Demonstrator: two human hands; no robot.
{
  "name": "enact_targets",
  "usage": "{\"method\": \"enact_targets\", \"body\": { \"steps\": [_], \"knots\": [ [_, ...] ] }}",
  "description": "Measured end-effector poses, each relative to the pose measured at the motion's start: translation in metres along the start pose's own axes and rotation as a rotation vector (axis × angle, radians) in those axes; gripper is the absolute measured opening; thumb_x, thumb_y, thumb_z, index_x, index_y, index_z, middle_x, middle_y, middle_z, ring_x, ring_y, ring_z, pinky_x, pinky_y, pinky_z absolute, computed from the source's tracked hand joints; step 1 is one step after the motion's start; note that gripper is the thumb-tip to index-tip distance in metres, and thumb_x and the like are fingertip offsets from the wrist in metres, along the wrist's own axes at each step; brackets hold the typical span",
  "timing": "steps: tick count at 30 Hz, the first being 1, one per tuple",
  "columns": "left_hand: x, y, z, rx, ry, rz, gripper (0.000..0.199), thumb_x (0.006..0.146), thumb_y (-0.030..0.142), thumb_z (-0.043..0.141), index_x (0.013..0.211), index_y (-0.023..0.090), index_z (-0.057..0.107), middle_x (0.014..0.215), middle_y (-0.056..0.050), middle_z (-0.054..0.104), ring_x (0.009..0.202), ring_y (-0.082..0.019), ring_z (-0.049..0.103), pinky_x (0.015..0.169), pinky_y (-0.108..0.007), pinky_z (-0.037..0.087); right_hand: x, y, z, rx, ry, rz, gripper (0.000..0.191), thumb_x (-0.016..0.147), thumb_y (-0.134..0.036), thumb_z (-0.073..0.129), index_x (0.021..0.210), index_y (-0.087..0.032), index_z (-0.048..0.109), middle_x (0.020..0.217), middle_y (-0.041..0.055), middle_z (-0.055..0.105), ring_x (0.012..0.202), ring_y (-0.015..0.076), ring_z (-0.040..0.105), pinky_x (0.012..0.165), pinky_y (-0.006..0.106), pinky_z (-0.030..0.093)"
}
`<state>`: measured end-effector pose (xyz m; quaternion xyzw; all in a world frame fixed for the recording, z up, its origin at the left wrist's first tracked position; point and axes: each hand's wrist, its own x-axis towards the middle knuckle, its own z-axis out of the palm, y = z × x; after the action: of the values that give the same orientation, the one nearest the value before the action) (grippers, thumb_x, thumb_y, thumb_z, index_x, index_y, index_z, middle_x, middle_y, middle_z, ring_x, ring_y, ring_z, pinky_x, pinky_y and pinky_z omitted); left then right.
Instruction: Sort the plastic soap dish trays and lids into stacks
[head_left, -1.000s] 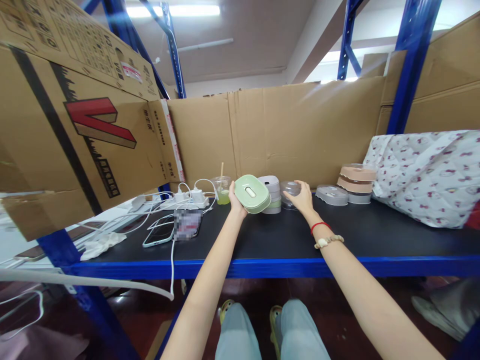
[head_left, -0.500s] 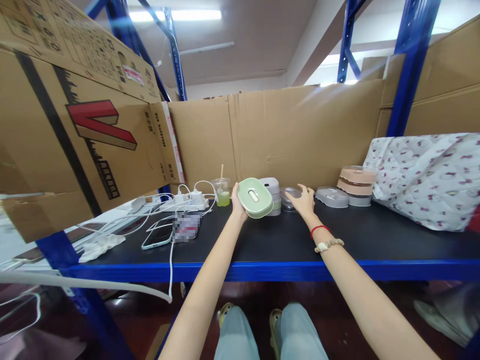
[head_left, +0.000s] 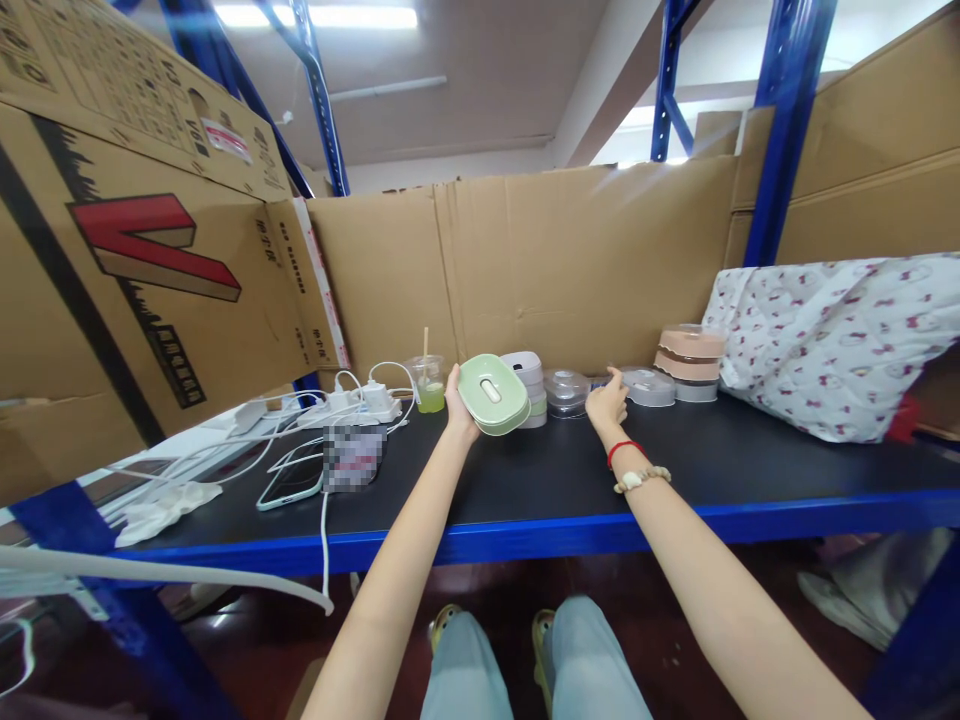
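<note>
My left hand (head_left: 461, 405) grips a light-green rounded box (head_left: 491, 392) by its left side, tilted above the black shelf top; a pale oblong inset marks its upper face. Just behind it stands a stack of white, grey and green rounded boxes (head_left: 523, 368). My right hand (head_left: 607, 402) is farther right, low over the shelf, with its fingers curled in; whatever they hold is hidden. Clear plastic lids (head_left: 566, 392) lie to its left, and a grey translucent cover (head_left: 649, 387) is just to its right. A small blue patch shows behind the fingers.
Peach and grey covers (head_left: 690, 360) are stacked at the right, beside a white patterned bag (head_left: 825, 350). On the left are a drink cup (head_left: 429, 385), a power strip (head_left: 367, 405) with cables and a phone (head_left: 292, 482). Cardboard (head_left: 585, 270) walls the back.
My right hand has moved off the clear lids toward the grey cover, and its spread fingers have curled in. My left hand still holds the green box. The view has shifted slightly.
</note>
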<state>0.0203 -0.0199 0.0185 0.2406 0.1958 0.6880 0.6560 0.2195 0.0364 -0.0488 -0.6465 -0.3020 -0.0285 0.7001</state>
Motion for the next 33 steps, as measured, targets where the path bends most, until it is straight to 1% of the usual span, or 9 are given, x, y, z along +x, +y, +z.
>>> {"method": "enact_targets", "body": {
  "steps": [4, 7, 10, 13, 16, 25, 28, 30, 33],
  "knots": [
    [0.0, 0.001, 0.001, 0.009, 0.005, -0.004, 0.031, 0.082, 0.037, 0.043, 0.076, 0.014, 0.062, 0.063, -0.005, 0.062, 0.072, -0.02, 0.064, 0.083, -0.034, 0.048, 0.006, -0.002, -0.008, 0.02, 0.067, -0.005, 0.044, 0.078, -0.02, 0.029, 0.118, -0.019, 0.047, 0.103, 0.0157, 0.053, 0.098, 0.029, 0.057, 0.086, 0.048, 0.043],
    [0.001, 0.0, 0.001, -0.009, 0.013, 0.018, 0.029, 0.082, 0.035, 0.043, 0.072, 0.014, 0.06, 0.061, -0.004, 0.062, 0.065, -0.018, 0.062, 0.082, -0.033, 0.048, 0.006, -0.013, -0.017, 0.077, 0.058, -0.161, 0.048, 0.08, -0.021, 0.026, 0.124, -0.012, 0.044, 0.118, 0.0191, 0.05, 0.114, 0.027, 0.049, 0.094, 0.044, 0.041],
    [0.001, 0.0, 0.001, -0.019, 0.009, 0.023, 0.027, 0.081, 0.034, 0.043, 0.076, 0.014, 0.061, 0.059, -0.003, 0.061, 0.063, -0.018, 0.062, 0.08, -0.032, 0.049, 0.002, -0.021, -0.02, 0.138, -0.099, -0.43, 0.049, 0.08, -0.022, 0.029, 0.124, -0.012, 0.048, 0.122, 0.0153, 0.051, 0.117, 0.022, 0.047, 0.099, 0.04, 0.038],
    [0.001, 0.0, 0.001, -0.003, 0.001, 0.009, 0.03, 0.08, 0.036, 0.043, 0.084, 0.014, 0.063, 0.061, -0.004, 0.062, 0.066, -0.02, 0.063, 0.08, -0.033, 0.049, -0.003, -0.022, -0.017, 0.072, -0.348, -0.541, 0.044, 0.076, -0.019, 0.034, 0.111, -0.015, 0.061, 0.116, 0.0127, 0.056, 0.113, 0.0219, 0.05, 0.101, 0.04, 0.038],
    [0.0, 0.0, 0.0, 0.016, -0.015, -0.004, 0.034, 0.08, 0.038, 0.042, 0.09, 0.013, 0.063, 0.063, -0.005, 0.063, 0.066, -0.02, 0.062, 0.08, -0.034, 0.048, -0.005, -0.019, -0.013, -0.017, -0.469, -0.538, 0.035, 0.073, -0.021, 0.043, 0.098, -0.018, 0.067, 0.112, 0.0109, 0.059, 0.111, 0.0243, 0.051, 0.101, 0.044, 0.037],
    [0.002, -0.001, -0.001, 0.023, -0.039, -0.008, 0.033, 0.081, 0.038, 0.042, 0.086, 0.012, 0.063, 0.068, -0.007, 0.064, 0.067, -0.02, 0.062, 0.082, -0.036, 0.048, -0.006, -0.027, -0.015, -0.019, -0.513, -0.524, 0.026, 0.069, -0.018, 0.048, 0.088, -0.021, 0.067, 0.104, 0.0071, 0.064, 0.105, 0.0236, 0.055, 0.099, 0.045, 0.037],
    [0.0, -0.001, 0.001, 0.029, -0.04, -0.017, 0.034, 0.083, 0.038, 0.041, 0.077, 0.012, 0.062, 0.067, -0.007, 0.064, 0.063, -0.019, 0.061, 0.081, -0.035, 0.048, -0.008, -0.033, -0.019, -0.021, -0.538, -0.475, 0.032, 0.07, -0.015, 0.047, 0.096, -0.021, 0.064, 0.104, 0.0062, 0.065, 0.102, 0.0235, 0.057, 0.098, 0.046, 0.038],
    [-0.001, 0.0, 0.002, 0.035, -0.052, -0.024, 0.036, 0.084, 0.039, 0.04, 0.073, 0.012, 0.062, 0.066, -0.007, 0.063, 0.064, -0.019, 0.061, 0.081, -0.036, 0.048, -0.01, -0.038, -0.021, 0.043, -0.511, -0.439, 0.036, 0.071, -0.017, 0.046, 0.104, -0.021, 0.061, 0.105, 0.0069, 0.064, 0.099, 0.0232, 0.059, 0.093, 0.044, 0.042],
    [0.0, -0.002, 0.001, 0.05, -0.072, -0.003, 0.037, 0.084, 0.038, 0.04, 0.071, 0.012, 0.063, 0.066, -0.007, 0.063, 0.065, -0.019, 0.061, 0.081, -0.035, 0.048, -0.013, -0.047, -0.024, 0.206, -0.354, -0.417, 0.032, 0.074, -0.024, 0.043, 0.101, -0.018, 0.058, 0.105, 0.0103, 0.063, 0.099, 0.0223, 0.058, 0.089, 0.04, 0.045]
  ]
}}
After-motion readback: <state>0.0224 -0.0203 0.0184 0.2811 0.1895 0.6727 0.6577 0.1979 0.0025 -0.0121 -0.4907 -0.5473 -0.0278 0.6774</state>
